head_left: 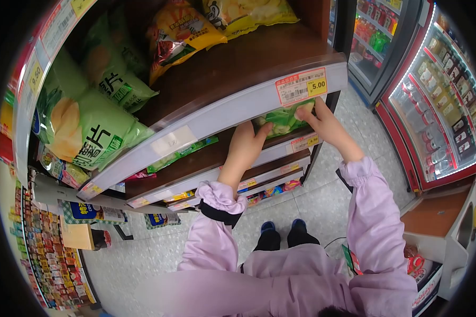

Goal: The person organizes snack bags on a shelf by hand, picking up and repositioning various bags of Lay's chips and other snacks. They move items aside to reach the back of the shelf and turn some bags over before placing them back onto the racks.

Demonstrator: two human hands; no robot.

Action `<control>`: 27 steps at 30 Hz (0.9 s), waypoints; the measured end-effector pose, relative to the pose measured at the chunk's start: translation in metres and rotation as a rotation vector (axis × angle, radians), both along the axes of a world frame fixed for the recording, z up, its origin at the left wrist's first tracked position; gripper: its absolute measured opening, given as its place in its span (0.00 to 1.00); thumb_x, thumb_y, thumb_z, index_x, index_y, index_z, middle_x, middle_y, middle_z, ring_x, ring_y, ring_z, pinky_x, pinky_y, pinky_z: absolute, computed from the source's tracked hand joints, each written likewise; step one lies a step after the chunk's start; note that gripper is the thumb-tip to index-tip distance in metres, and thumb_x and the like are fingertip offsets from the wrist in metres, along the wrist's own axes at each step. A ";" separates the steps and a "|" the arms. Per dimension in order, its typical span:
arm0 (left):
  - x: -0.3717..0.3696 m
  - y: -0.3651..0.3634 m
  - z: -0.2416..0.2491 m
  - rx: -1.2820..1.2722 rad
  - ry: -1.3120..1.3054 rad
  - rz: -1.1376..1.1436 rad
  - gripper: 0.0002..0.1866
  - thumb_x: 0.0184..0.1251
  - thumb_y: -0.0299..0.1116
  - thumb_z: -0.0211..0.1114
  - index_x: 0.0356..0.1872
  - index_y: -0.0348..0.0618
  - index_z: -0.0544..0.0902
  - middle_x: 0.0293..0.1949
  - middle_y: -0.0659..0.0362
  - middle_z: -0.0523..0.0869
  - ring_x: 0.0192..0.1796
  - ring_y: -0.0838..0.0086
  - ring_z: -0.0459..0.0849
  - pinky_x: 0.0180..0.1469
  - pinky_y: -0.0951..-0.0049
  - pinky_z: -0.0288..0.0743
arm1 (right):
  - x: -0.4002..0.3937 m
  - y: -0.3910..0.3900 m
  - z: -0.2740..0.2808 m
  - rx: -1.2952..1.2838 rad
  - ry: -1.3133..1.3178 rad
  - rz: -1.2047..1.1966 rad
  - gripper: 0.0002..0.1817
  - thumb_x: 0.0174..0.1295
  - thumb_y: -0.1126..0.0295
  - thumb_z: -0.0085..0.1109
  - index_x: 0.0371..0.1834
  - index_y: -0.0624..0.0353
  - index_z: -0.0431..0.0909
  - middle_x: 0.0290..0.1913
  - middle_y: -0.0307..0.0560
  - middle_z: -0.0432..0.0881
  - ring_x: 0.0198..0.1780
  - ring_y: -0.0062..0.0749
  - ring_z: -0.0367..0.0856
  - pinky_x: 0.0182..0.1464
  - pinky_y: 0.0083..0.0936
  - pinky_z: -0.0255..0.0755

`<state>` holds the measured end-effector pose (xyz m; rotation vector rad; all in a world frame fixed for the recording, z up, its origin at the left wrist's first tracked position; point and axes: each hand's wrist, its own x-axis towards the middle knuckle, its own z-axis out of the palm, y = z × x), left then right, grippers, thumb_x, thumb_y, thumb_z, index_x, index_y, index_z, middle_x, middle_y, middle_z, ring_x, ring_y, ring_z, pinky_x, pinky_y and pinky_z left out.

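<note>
A green snack bag (283, 120) sits on the shelf under the price rail, partly covered by the rail's edge. My left hand (247, 148) grips its left side, with the thumb on the front and the other fingers out of sight behind it. On the bag's right end, my right hand (327, 126) has its thumb pressed to the front and a finger at the top edge. Above them runs the price rail (217, 117), with a yellow 5.00 tag (317, 85) near its right end. Another green packet (180, 154) lies farther left on the same lower shelf.
Large green chip bags (98, 129) fill the upper shelf's left part, with yellow snack bags (182, 34) behind. Lower shelves hold small colorful packs (274, 191). Lit drink coolers (439, 100) stand at right. A grey tiled floor (322, 203) lies below; a cardboard box (427, 285) sits lower right.
</note>
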<state>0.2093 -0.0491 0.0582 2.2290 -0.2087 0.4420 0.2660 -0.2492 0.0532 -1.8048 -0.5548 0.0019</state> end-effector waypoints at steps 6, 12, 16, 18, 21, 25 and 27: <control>-0.003 -0.001 0.012 -0.015 0.214 0.036 0.33 0.55 0.41 0.62 0.56 0.30 0.61 0.52 0.42 0.70 0.55 0.57 0.69 0.57 0.68 0.60 | 0.006 -0.002 -0.002 -0.010 0.008 -0.015 0.29 0.57 0.62 0.55 0.56 0.69 0.57 0.50 0.55 0.71 0.54 0.36 0.68 0.56 0.26 0.60; -0.005 0.004 0.017 -0.149 0.073 -0.104 0.29 0.53 0.41 0.64 0.50 0.30 0.67 0.47 0.42 0.75 0.52 0.54 0.72 0.55 0.68 0.63 | -0.004 -0.010 0.009 -0.044 0.014 0.005 0.32 0.57 0.60 0.55 0.59 0.65 0.55 0.55 0.53 0.68 0.58 0.36 0.64 0.58 0.28 0.58; -0.004 0.009 0.008 -0.153 0.075 -0.161 0.33 0.55 0.38 0.63 0.56 0.29 0.60 0.52 0.44 0.70 0.55 0.63 0.69 0.57 0.70 0.62 | -0.021 -0.013 0.022 -0.150 0.000 -0.019 0.31 0.58 0.62 0.54 0.60 0.66 0.54 0.57 0.54 0.65 0.60 0.39 0.63 0.59 0.29 0.57; -0.008 0.014 0.007 -0.236 0.153 -0.183 0.32 0.57 0.35 0.61 0.58 0.30 0.58 0.53 0.44 0.69 0.56 0.64 0.69 0.57 0.69 0.63 | -0.033 -0.012 0.028 -0.140 -0.024 -0.038 0.30 0.57 0.65 0.54 0.59 0.67 0.55 0.55 0.57 0.67 0.58 0.40 0.65 0.56 0.28 0.61; -0.026 0.021 0.012 -0.185 0.071 -0.077 0.29 0.55 0.40 0.61 0.53 0.29 0.65 0.49 0.41 0.73 0.51 0.55 0.73 0.52 0.64 0.66 | -0.052 -0.009 0.034 -0.156 -0.098 -0.099 0.30 0.56 0.68 0.54 0.59 0.69 0.55 0.54 0.59 0.67 0.56 0.42 0.67 0.53 0.27 0.64; -0.056 0.042 0.025 -0.152 0.018 -0.108 0.28 0.57 0.37 0.60 0.54 0.29 0.64 0.47 0.41 0.74 0.48 0.59 0.76 0.50 0.66 0.69 | -0.078 -0.004 0.043 -0.212 -0.207 -0.166 0.30 0.57 0.67 0.53 0.59 0.69 0.55 0.57 0.60 0.65 0.59 0.42 0.65 0.55 0.27 0.62; -0.073 0.052 0.037 -0.289 0.174 -0.257 0.24 0.59 0.33 0.58 0.54 0.29 0.66 0.45 0.44 0.77 0.44 0.65 0.79 0.47 0.70 0.72 | -0.088 0.001 0.040 -0.225 -0.230 -0.180 0.28 0.57 0.67 0.52 0.59 0.68 0.55 0.57 0.59 0.65 0.59 0.42 0.65 0.56 0.27 0.61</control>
